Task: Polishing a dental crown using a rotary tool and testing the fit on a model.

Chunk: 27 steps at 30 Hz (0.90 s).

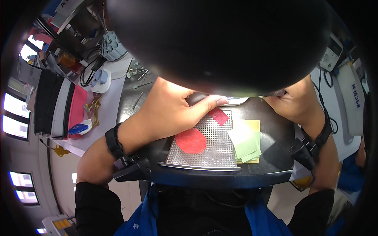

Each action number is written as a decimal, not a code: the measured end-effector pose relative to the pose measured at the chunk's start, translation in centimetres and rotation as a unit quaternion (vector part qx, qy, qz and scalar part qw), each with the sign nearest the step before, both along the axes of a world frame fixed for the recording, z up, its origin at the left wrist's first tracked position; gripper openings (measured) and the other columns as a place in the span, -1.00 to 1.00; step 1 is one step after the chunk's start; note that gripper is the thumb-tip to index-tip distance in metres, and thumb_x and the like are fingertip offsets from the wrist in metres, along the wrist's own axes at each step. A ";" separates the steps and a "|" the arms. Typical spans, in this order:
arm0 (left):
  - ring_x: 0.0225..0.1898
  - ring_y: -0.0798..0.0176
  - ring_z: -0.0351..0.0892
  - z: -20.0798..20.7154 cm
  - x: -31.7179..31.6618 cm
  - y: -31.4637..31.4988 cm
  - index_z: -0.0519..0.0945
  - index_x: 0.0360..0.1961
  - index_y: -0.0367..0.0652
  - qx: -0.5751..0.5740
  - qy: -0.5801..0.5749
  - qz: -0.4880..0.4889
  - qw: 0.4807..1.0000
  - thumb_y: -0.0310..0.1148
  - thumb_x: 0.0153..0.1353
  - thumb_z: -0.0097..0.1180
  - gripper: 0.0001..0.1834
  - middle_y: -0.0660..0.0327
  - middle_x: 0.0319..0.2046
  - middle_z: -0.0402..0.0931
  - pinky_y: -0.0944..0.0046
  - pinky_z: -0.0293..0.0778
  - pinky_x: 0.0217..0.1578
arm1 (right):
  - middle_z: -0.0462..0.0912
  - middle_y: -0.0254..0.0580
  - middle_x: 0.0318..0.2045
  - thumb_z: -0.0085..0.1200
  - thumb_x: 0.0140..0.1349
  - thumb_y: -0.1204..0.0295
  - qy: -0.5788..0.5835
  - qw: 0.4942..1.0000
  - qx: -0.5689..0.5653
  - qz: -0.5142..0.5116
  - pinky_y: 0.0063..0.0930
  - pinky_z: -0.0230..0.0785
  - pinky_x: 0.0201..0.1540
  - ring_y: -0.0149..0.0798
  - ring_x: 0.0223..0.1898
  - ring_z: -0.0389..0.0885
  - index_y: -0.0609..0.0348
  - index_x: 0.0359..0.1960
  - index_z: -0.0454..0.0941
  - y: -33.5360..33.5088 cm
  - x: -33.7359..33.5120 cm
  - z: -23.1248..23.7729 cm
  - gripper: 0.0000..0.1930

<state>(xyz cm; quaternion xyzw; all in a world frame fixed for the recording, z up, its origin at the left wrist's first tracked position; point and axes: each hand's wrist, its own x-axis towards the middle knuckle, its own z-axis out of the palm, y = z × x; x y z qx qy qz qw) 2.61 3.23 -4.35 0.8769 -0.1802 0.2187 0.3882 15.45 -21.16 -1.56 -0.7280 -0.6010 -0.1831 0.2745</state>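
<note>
Beneath the large black dome (220,47), my left hand (173,106) is closed on a smooth white piece (236,101). Its thumb lies along the near edge, while the dome covers the other fingers and most of the piece. Across from it, my right hand (293,100) is curled, with its fingertips partly hidden; what it grips cannot be made out. Just below the hands lies a perforated metal tray (208,157), bearing a round red sheet (191,141) and a smaller dark-red piece (219,117). Pale green sheets (245,141) are stacked beside the tray's right edge.
Small rotary bits (138,72) are scattered on the dark bench at the back left. Left of them stand a blue-grey dental model (101,80), a gold-coloured metal frame (93,108) and upright folders (51,102). A white device (332,51) and black cables (328,80) are at the right.
</note>
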 end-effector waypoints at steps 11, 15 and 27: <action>-0.40 0.20 0.72 0.3 -0.4 -0.8 0.79 -0.17 -0.24 0.014 0.007 0.026 1.000 -0.40 0.18 0.45 -0.78 0.09 -0.30 0.76 0.26 0.58 -0.34 | 0.75 -0.08 -0.39 0.39 0.05 0.44 -0.051 0.998 -0.005 0.033 -0.30 0.62 -0.21 -0.04 -0.38 0.74 0.17 -0.24 0.69 0.2 0.6 -0.6 -0.76; -0.61 0.50 0.47 0.4 -1.1 -0.6 0.80 -0.16 -0.20 -0.076 0.013 0.000 0.997 -0.41 0.16 0.47 -0.79 0.21 -0.39 0.76 0.40 0.36 -0.57 | 0.70 -0.17 -0.47 0.45 0.05 0.31 -0.086 0.995 0.004 0.041 -0.31 0.59 -0.29 -0.11 -0.46 0.70 0.19 -0.29 0.65 0.0 0.0 -0.1 -0.71; -0.11 0.22 0.80 5.2 -4.9 -1.4 0.69 -0.09 -0.44 -0.359 0.366 -0.063 0.856 -0.55 0.10 0.52 -0.64 -0.08 -0.24 0.77 0.24 0.68 0.06 | 0.51 -0.21 -0.63 0.43 0.08 0.15 -0.027 0.997 0.057 0.039 -0.41 0.32 -0.58 -0.18 -0.65 0.56 0.18 -0.51 0.49 -0.2 -3.5 0.8 -0.60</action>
